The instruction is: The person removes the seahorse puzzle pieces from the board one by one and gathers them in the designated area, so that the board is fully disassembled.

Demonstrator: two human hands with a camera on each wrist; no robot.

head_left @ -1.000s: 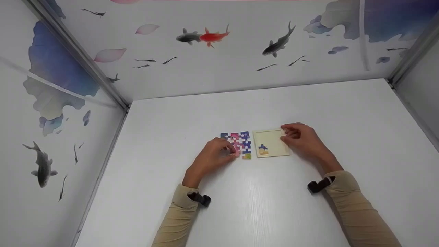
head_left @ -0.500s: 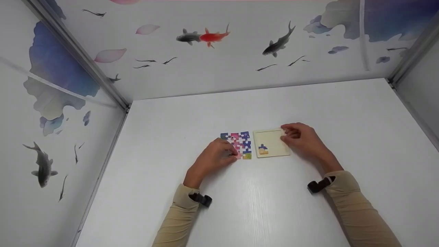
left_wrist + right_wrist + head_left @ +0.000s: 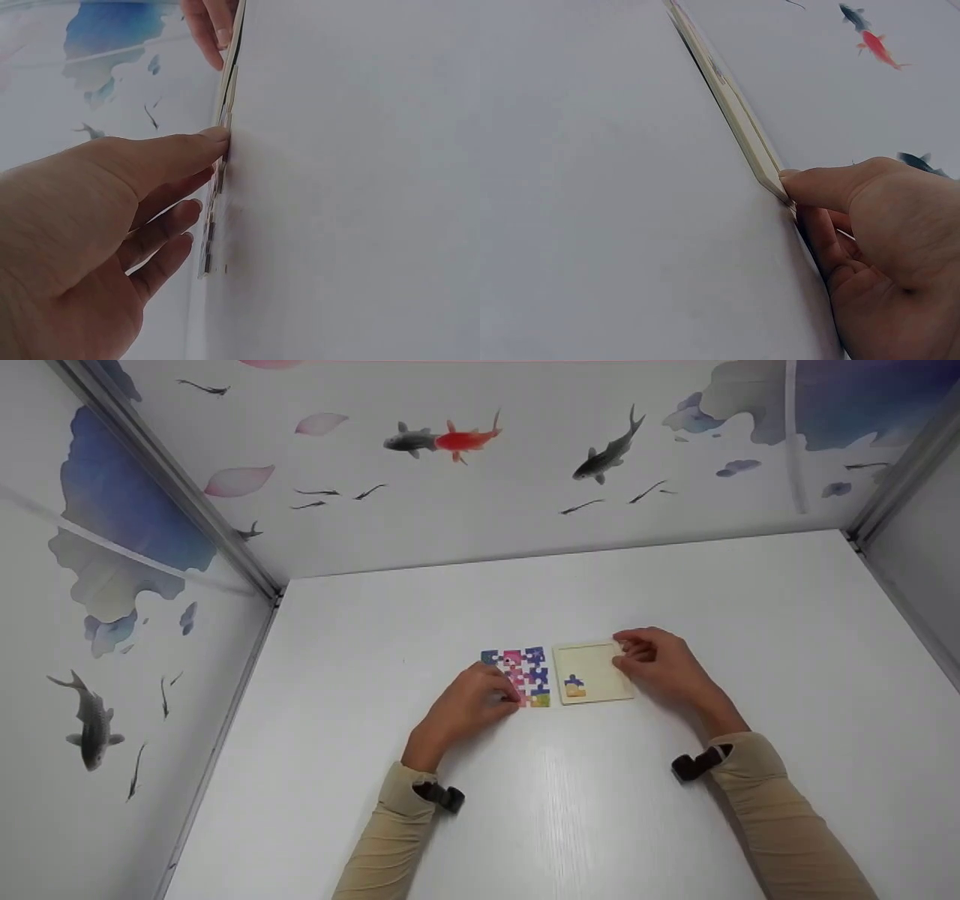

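Note:
In the head view, several jigsaw pieces (image 3: pixel 538 675) in pink, blue and green lie loosely grouped on the table. My left hand (image 3: pixel 469 697) covers their left part and pinches a pink jigsaw piece (image 3: pixel 521 701) at the near edge between thumb and fingers. In the left wrist view the pieces appear edge-on under the thumb (image 3: pixel 202 146). To their right lies a pale wooden puzzle tray (image 3: pixel 604 671) with a blue and orange piece (image 3: pixel 575 687) in its lower left. My right hand (image 3: pixel 660 664) holds the tray's right edge, its thumb (image 3: pixel 817 184) on the rim.
The white table (image 3: pixel 555 810) extends around the puzzle. A back wall (image 3: pixel 510 517) and a left wall (image 3: pixel 45 622), both with painted fish, enclose it. Each wrist wears a black camera; the left one (image 3: pixel 442 796) stands just above the tabletop.
My left hand has shifted slightly right, and the pink piece at the near edge now sits closer to the green-yellow corner piece. The right hand and the tray have stayed put.

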